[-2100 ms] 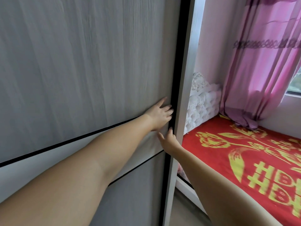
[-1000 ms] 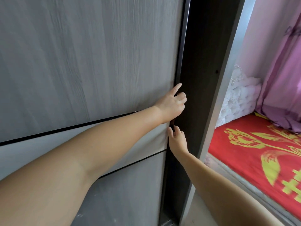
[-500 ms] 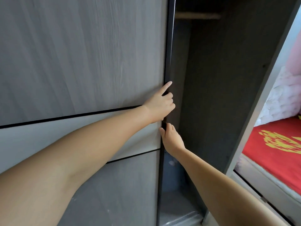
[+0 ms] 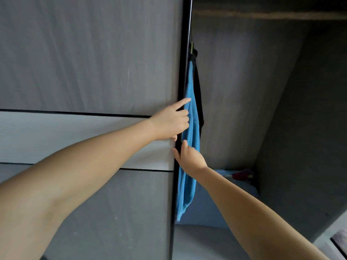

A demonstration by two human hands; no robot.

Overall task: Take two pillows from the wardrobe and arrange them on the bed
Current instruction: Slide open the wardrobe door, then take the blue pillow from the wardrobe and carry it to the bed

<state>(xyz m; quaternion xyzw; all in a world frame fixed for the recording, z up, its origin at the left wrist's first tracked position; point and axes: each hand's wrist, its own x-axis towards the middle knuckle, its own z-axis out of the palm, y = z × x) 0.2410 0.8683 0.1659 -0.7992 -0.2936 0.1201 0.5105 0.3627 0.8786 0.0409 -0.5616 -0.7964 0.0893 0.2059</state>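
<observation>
The grey sliding wardrobe door point(image 4: 90, 72) fills the left of the head view. My left hand point(image 4: 171, 121) presses on its right edge, index finger stretched out, the other fingers curled on the black door frame. Just below, my right hand point(image 4: 189, 158) hooks its fingers around the same edge. To the right the wardrobe interior point(image 4: 253, 91) stands open and dark. A bluish soft bundle point(image 4: 212, 209), possibly a pillow, lies at the bottom behind my right forearm.
A blue garment point(image 4: 190, 147) and a black one point(image 4: 198, 87) hang just inside the door edge. Red and blue items point(image 4: 242, 175) lie low at the back. A shelf point(image 4: 262, 15) crosses the top. The wardrobe's right side panel point(image 4: 309, 147) bounds the opening.
The door has slid further left with both hands on its edge. The opening is wider, the hanging clothes have come into view, and the bed has left the frame.
</observation>
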